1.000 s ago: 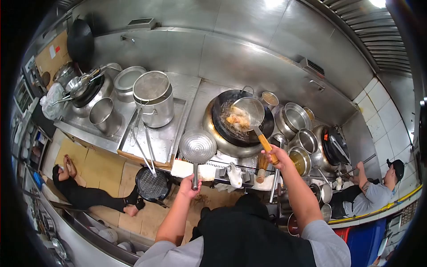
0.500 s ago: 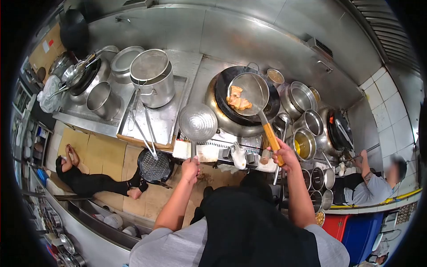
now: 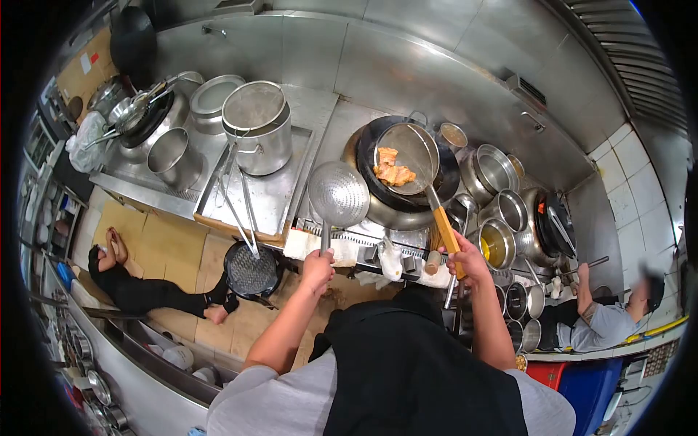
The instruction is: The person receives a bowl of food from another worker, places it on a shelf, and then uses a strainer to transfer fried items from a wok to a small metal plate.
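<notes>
My left hand (image 3: 318, 270) is closed round the handle of a perforated skimmer ladle (image 3: 339, 193), its round bowl held up left of the wok. In my right hand (image 3: 469, 259) is the wooden handle of a mesh strainer (image 3: 419, 149). Browned pieces of what looks like meat (image 3: 393, 171) lie on the left part of the mesh. The strainer is over a dark wok (image 3: 449, 174) on the stove, which hides much of the wok's inside.
Left of the wok, a tall pot (image 3: 265, 145) with a sieve on top stands in a metal tray (image 3: 291, 190). Metal pots and a bowl of yellow liquid (image 3: 497, 245) are at right. One person (image 3: 603, 312) works at far right; another person (image 3: 156, 291) is at left.
The skimmer has shifted right, closer to the wok, with my left hand. The strainer with the meat stays over the wok. The view has moved slightly.
</notes>
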Action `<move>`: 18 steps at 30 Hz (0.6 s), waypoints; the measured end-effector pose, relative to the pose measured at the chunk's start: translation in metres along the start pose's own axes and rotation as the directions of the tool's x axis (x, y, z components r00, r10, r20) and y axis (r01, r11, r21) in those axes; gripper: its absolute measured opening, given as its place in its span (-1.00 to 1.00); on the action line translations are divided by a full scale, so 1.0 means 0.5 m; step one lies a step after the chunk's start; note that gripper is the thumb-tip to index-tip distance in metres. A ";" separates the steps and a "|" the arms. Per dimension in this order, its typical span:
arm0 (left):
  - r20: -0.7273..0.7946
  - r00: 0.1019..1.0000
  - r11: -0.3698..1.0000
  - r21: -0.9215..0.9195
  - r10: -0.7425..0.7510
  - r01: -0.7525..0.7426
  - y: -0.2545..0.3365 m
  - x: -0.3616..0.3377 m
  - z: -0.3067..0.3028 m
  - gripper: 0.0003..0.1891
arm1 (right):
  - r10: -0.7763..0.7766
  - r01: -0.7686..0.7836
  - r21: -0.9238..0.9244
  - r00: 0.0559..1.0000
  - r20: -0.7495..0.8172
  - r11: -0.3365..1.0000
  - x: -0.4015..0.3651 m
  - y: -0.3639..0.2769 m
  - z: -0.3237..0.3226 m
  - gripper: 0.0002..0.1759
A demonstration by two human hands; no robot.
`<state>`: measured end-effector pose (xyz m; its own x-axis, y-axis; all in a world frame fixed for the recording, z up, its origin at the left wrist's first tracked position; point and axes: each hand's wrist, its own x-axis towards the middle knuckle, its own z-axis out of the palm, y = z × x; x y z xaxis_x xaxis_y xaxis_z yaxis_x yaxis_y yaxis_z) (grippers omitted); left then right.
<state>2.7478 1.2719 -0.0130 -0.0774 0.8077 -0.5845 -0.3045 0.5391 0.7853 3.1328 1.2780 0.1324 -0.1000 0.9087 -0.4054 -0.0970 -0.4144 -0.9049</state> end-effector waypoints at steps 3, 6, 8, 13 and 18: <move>0.002 0.999 0.999 0.000 -0.045 0.045 -0.005 0.005 0.014 -0.74 | -0.019 0.019 0.010 1.000 0.000 1.000 -0.002 0.006 0.000 0.02; 0.024 0.996 0.997 0.004 -0.080 0.080 0.000 0.000 0.025 -0.75 | -0.040 0.038 0.056 0.999 0.029 0.998 -0.015 0.010 0.005 0.00; 0.035 0.995 0.995 0.000 -0.098 0.098 0.007 -0.007 0.034 -0.75 | -0.057 0.052 0.095 0.997 0.051 0.994 -0.041 0.010 0.015 -0.03; 0.079 0.981 0.971 -0.145 -0.179 0.189 0.043 -0.019 0.058 -0.78 | -0.156 0.159 -0.031 0.985 0.078 0.987 -0.081 0.019 0.043 0.03; 0.090 0.979 0.947 -0.251 -0.184 0.201 0.056 -0.018 0.076 -0.79 | -0.195 0.214 -0.203 0.975 0.109 0.955 -0.052 0.091 0.076 0.02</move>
<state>2.7759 1.2888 0.0216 0.0659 0.7127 -0.6984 -0.5423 0.6131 0.5745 3.0933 1.2335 0.1067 -0.1869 0.9609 -0.2043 0.0870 -0.1909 -0.9777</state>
